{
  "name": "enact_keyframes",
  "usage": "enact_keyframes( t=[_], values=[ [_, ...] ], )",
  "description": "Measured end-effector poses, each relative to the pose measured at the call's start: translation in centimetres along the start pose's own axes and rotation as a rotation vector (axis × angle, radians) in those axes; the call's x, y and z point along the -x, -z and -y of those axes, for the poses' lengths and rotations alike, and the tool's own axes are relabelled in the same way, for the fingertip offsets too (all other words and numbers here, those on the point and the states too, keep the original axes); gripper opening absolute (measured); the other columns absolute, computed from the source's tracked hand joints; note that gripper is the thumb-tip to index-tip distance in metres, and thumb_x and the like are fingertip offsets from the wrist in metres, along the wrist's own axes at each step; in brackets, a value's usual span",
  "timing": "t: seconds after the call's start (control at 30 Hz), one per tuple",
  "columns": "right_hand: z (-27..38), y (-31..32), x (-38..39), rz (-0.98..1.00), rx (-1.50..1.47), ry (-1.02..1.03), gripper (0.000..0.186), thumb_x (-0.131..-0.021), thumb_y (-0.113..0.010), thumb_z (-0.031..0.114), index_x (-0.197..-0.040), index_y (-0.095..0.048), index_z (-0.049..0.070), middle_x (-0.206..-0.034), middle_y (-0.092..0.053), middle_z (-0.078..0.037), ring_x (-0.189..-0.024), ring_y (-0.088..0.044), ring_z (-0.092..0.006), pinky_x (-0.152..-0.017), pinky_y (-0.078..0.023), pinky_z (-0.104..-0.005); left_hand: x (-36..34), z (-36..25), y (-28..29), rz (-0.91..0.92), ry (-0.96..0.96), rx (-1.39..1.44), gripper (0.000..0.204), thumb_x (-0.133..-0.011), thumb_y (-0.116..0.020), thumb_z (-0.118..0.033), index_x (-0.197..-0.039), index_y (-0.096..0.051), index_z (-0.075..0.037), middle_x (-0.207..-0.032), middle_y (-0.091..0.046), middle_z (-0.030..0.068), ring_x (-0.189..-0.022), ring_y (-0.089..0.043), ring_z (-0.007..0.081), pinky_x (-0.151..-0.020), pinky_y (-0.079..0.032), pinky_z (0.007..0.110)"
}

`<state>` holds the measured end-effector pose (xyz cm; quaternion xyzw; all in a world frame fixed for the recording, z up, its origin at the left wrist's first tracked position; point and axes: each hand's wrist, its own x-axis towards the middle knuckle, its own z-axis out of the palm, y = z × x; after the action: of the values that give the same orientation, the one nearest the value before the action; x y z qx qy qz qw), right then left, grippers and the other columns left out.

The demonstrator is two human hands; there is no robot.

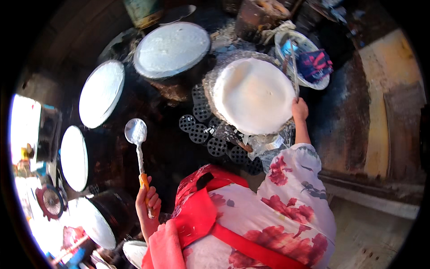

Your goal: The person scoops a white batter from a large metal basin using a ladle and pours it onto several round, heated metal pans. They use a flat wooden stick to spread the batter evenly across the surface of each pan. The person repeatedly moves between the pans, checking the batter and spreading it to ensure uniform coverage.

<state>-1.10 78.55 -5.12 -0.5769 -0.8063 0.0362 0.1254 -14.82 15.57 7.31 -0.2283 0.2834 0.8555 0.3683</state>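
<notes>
My left hand [148, 201] grips the orange handle of a ladle [135, 131], whose round bowl and long shaft are coated in white. My right hand [300, 109] is closed on a long thin stick [294, 67], which rises past the right edge of a pale, round sheet [251, 96]. That sheet lies on a round pan with a crusted rim. Behind the stick, a white basin [320, 83] holds a dark pink-patterned cloth [309, 65] and something light blue.
Several white-topped round pans curve around the left, including one on a dark stove [172, 49]. Perforated coal briquettes [217, 146] lie below the middle pan. A rusty drum [257, 20] stands at the back, wooden boards [376, 112] line the right, and a wheel-like object [51, 201] sits far left.
</notes>
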Motion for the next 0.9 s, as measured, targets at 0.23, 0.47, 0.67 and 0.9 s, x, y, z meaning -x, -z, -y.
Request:
enact_keyframes(
  t=[0.23, 0.47, 0.67, 0.9],
  values=[
    [11.2, -0.4, 1.3, -0.203, -0.064, 0.494, 0.032, -0.094, -0.043, 0.032, -0.095, -0.057, 0.004, -0.094, -0.059, -0.017, -0.080, -0.059, -0.0374, -0.067, -0.047, -0.0466, 2.9, 4.5, 3.3, 0.026, -0.233, 0.140, 0.044, -0.091, -0.054, -0.023, -0.129, -0.039, -0.007, -0.069, -0.039, 0.0002, -0.046, -0.035, 0.0061, -0.040, -0.033, 0.019],
    [31.8, -5.2, 27.3, 0.600, -0.292, 1.828, 0.023, -0.089, -0.053, 0.028, -0.080, -0.055, 0.007, -0.080, -0.060, -0.016, -0.076, -0.058, -0.0375, -0.064, -0.046, -0.0470, 11.4, 12.4, 10.9, -0.094, -0.686, 0.302, 0.044, -0.090, -0.057, -0.018, -0.129, -0.038, -0.008, -0.082, -0.046, 0.0044, -0.058, -0.043, 0.0077, -0.050, -0.038, 0.018],
    [33.0, -8.1, 38.7, 0.908, 0.449, 2.420, 0.032, -0.085, -0.055, 0.035, -0.073, -0.062, 0.007, -0.075, -0.063, -0.016, -0.075, -0.062, -0.0351, -0.067, -0.047, -0.0460, 19.1, 22.2, 13.6, -0.457, -1.048, 0.511, 0.034, -0.092, -0.051, -0.014, -0.124, -0.040, -0.007, -0.070, -0.042, 0.0011, -0.048, -0.040, 0.0071, -0.043, -0.037, 0.021],
    [34.3, -10.3, 44.9, 0.892, 0.453, 2.781, 0.030, -0.083, -0.058, 0.033, -0.071, -0.061, 0.006, -0.071, -0.062, -0.016, -0.069, -0.061, -0.0358, -0.061, -0.047, -0.0458, 16.7, 38.7, 15.5, -1.087, -1.193, 0.962, 0.020, -0.093, -0.052, -0.025, -0.108, -0.047, -0.013, -0.063, -0.042, -0.0006, -0.044, -0.038, 0.0060, -0.040, -0.032, 0.022]
  ],
)
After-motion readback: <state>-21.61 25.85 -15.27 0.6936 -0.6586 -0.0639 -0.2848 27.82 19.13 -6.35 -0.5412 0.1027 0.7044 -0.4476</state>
